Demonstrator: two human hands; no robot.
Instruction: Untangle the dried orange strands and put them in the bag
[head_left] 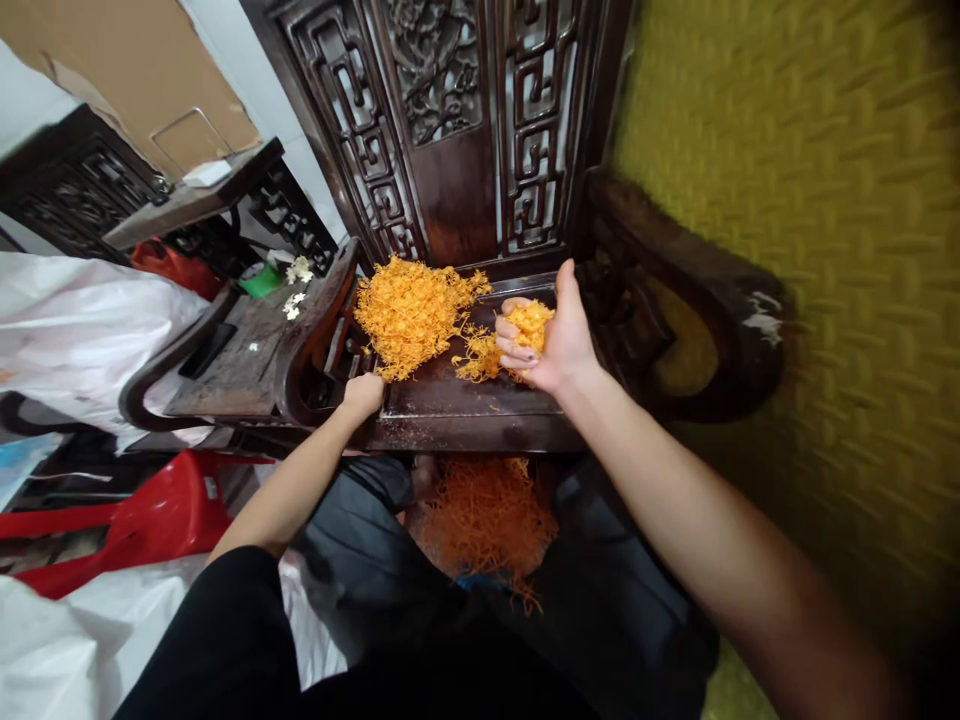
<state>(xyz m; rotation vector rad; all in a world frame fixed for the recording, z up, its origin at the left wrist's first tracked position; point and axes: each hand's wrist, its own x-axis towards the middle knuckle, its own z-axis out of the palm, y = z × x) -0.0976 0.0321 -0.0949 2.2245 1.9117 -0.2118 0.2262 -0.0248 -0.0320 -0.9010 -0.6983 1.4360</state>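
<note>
A heap of small, curly orange pieces point(411, 312) rests on the left of a dark carved wooden chair's seat point(465, 402). My left hand point(364, 395) is closed at the seat's front left corner, beside the heap's lower edge; what its fingers hold, if anything, is hidden. Over the right of the seat, my right hand point(551, 340) has its fingers wrapped round a clump of orange pieces point(529, 322), thumb pointing up. A smaller loose bunch point(478, 355) lies just left of that hand. Between my legs, below the seat, sits a mass of longer orange strands point(487, 515).
The chair's carved back point(457, 200) rises behind the seat, and its curved right armrest point(720, 300) stands near a yellow woven-textured surface point(810, 200). To the left are a wooden side table point(232, 370), a red plastic stool point(176, 510) and white sacks point(90, 330).
</note>
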